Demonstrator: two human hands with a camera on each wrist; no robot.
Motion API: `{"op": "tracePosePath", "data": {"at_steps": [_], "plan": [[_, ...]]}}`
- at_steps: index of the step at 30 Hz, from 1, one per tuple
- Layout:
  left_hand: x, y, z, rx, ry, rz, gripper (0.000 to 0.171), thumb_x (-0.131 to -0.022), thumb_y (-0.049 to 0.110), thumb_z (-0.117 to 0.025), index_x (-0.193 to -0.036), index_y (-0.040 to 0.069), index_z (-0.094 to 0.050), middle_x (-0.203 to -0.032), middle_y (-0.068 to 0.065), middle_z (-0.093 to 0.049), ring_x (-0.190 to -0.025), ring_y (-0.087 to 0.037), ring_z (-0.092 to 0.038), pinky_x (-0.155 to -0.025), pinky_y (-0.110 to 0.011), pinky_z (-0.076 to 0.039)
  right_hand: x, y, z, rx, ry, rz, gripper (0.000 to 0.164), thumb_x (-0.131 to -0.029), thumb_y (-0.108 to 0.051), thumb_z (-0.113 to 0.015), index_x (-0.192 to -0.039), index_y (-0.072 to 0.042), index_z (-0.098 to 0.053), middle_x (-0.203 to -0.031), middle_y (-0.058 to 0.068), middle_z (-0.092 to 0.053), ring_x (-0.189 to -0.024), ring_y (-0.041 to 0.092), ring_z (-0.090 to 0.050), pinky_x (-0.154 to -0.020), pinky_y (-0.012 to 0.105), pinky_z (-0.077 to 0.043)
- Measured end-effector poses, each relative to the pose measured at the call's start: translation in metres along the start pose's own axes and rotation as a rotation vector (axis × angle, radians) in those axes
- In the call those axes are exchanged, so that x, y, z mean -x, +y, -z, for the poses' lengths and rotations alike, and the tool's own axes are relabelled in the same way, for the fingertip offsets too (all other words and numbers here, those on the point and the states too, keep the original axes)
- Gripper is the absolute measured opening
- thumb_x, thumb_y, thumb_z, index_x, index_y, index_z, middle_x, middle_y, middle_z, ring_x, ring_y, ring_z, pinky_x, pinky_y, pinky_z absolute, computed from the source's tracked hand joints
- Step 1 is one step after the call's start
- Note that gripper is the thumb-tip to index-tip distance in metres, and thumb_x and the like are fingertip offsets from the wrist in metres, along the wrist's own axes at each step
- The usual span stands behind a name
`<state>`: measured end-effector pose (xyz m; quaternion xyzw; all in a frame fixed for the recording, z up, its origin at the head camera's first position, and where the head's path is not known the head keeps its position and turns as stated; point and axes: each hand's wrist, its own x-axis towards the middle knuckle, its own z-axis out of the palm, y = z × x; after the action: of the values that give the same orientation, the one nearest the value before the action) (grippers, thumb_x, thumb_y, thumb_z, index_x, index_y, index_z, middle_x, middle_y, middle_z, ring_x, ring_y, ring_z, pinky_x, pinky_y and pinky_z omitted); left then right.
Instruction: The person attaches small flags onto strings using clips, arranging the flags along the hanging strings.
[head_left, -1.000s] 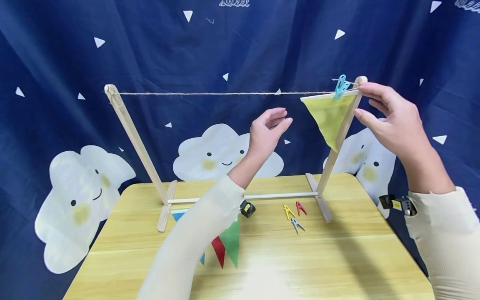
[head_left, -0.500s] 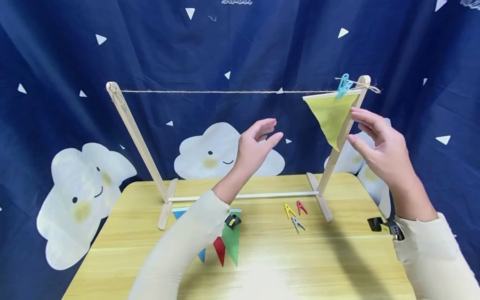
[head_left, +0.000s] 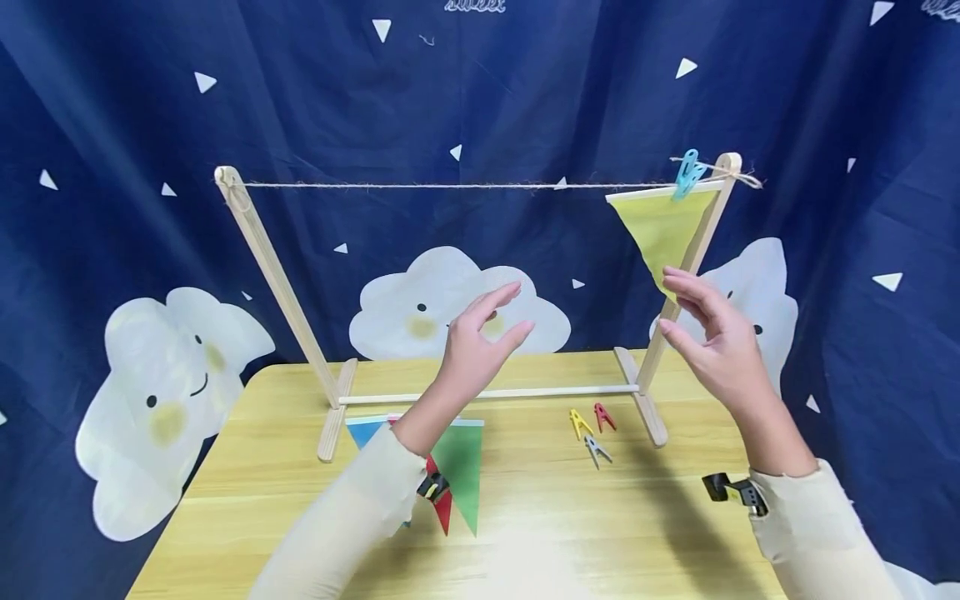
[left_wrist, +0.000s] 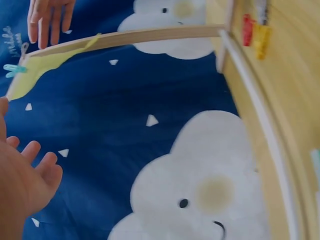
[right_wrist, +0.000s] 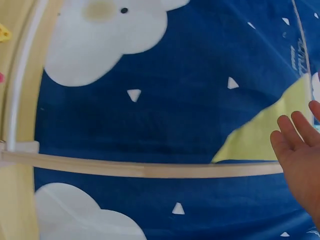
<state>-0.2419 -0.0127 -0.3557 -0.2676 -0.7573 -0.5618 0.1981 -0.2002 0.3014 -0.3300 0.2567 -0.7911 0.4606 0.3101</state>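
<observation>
From the head, the stand is viewed forward and down; the yellow flag is shared, closer and sideways, by both wrists' views.

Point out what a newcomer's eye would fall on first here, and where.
Probably the yellow pennant, hanging at the right end of the string beside a wooden post, with a light-blue clothespin at its top edge. Next, perhaps, the empty left hand and right hand, both raised, the right nearer the pennant. Behind them, smiling white clouds stand out on the dark blue curtain.
</observation>
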Motion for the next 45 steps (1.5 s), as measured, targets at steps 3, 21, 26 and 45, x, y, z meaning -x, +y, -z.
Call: {"op": "tracePosePath", "data": {"at_steps": [3,21,26,45], "plan": [[0.011,-0.010,0.004,-0.051,-0.013,-0.011,0.055,-0.092,0.026,-0.080,-0.144,0.021,-0.062,-0.139,0.002,-0.067,-0.130,-0.012,-0.060,-0.108,-0.041,-0.050,0.007,0.005,-0.008,-0.001,-0.009,-0.015,0.058,-0.083,0.024,-0.068,-0.137,0.008,-0.058,-0.148,0.018,-0.056,-0.134,0.003,-0.054,-0.111,0.015,-0.042],[0.065,-0.050,0.025,-0.241,-0.048,0.088,0.065,-0.093,0.031,-0.079,-0.152,0.023,-0.052,-0.148,0.000,-0.058,-0.136,-0.022,-0.056,-0.112,-0.048,-0.048,0.058,0.036,-0.048,0.049,-0.070,-0.134,0.062,-0.084,0.014,-0.076,-0.141,-0.001,-0.057,-0.142,0.021,-0.058,-0.126,-0.005,-0.053,-0.104,0.007,-0.041],[0.078,-0.060,0.028,-0.287,-0.077,0.112,0.067,-0.093,0.032,-0.079,-0.153,0.023,-0.050,-0.149,-0.001,-0.056,-0.139,-0.024,-0.054,-0.113,-0.049,-0.047,0.072,0.045,-0.057,0.057,-0.078,-0.194,0.060,-0.085,0.009,-0.078,-0.141,0.000,-0.057,-0.139,0.022,-0.059,-0.124,-0.002,-0.053,-0.103,0.005,-0.040],[0.112,-0.112,0.038,-0.515,-0.203,0.256,0.068,-0.093,0.035,-0.079,-0.150,0.010,-0.052,-0.147,-0.010,-0.059,-0.137,-0.031,-0.053,-0.112,-0.050,-0.048,0.119,0.080,-0.079,0.189,-0.259,-0.378,0.057,-0.092,-0.013,-0.079,-0.140,0.003,-0.053,-0.135,0.023,-0.058,-0.119,0.042,-0.061,-0.098,0.058,-0.052]]}}
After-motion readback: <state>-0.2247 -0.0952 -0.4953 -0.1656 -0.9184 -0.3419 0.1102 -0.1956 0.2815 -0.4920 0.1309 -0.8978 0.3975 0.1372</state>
